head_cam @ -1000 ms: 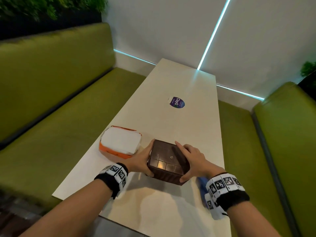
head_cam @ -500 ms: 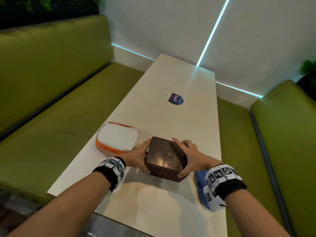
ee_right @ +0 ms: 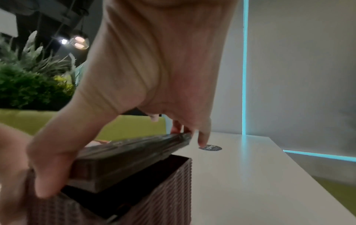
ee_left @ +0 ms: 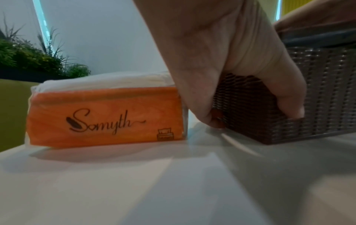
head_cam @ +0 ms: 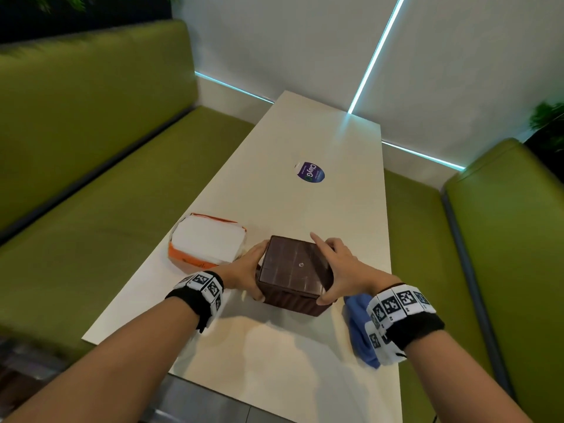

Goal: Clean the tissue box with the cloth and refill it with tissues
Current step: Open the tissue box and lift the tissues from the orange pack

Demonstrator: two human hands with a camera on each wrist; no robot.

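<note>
The right hand (ee_right: 134,85) has its thumb hooked under the near edge of the lid (ee_right: 123,155) and its fingers curled over the far edge, so the lid sits tilted, lifted on the side facing the wrist camera with a dark gap beneath it. The left hand (ee_left: 227,64) clamps the woven wall of the tissue box (head_cam: 293,274), thumb on the near face and fingers curled round the corner, pressing the base to the table (head_cam: 320,209). To my eye the step is getting the lid off, and it will go best if the left hand pins the base flat while the right raises the lid evenly, since a lid lifted on one side alone may bind or drag the light box along. The box stands in the lower middle of the head view; through the gap its inside looks dark, and I cannot tell whether any tissues remain. Just left of it, close beside the left hand, lies the orange tissue pack (head_cam: 207,242), its top open on a full white stack. The blue cloth (head_cam: 358,328) lies crumpled at lower right, partly under the right wrist, with neither hand on it, so the wiping looks yet to come.
</note>
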